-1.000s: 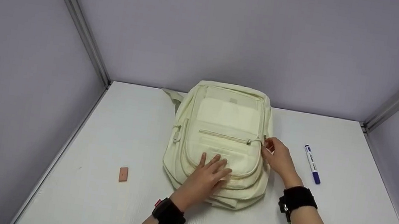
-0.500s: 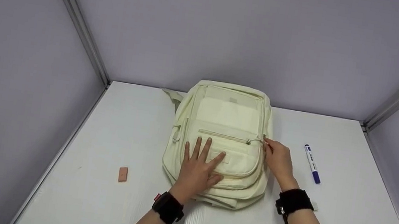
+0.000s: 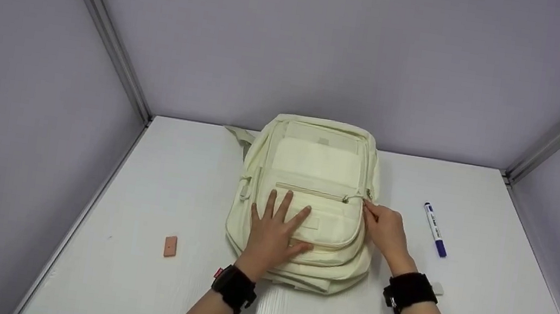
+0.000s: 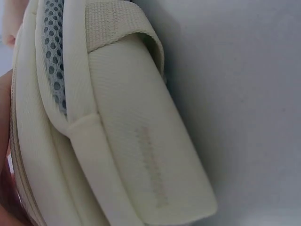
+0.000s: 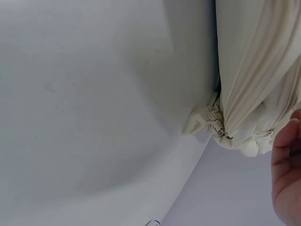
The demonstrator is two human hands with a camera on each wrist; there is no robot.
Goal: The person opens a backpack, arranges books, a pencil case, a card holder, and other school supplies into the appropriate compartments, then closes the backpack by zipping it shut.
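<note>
Since a second ago the left hand [image 3: 275, 230] has slid up the front pocket and turned, so its fingers now point toward the far wall instead of slanting right; the right hand [image 3: 383, 231] has dropped slightly nearer along the bag's right edge. Both rest on the cream backpack [image 3: 310, 172], which lies flat, front up, in the middle of the white table [image 3: 131, 278], its top toward the far wall.

Spread straight and flat, the left fingers [image 3: 273, 205] press the pocket fabric and grip nothing; their tips lie just below the short horizontal zipper [image 3: 310, 192]. At the right end of that zipper, beside the puller [image 3: 346, 200], the right fingertips [image 3: 367, 206] are drawn together at the seam; whether they actually pinch a pull tab cannot be told. In the right wrist view only a finger edge shows next to the bag's gathered zipper tracks.

Right of the right hand, well clear of it, lies a blue-capped marker [image 3: 433, 236]. Left of the left hand, well apart, sits a small pinkish eraser [image 3: 170, 246].
</note>
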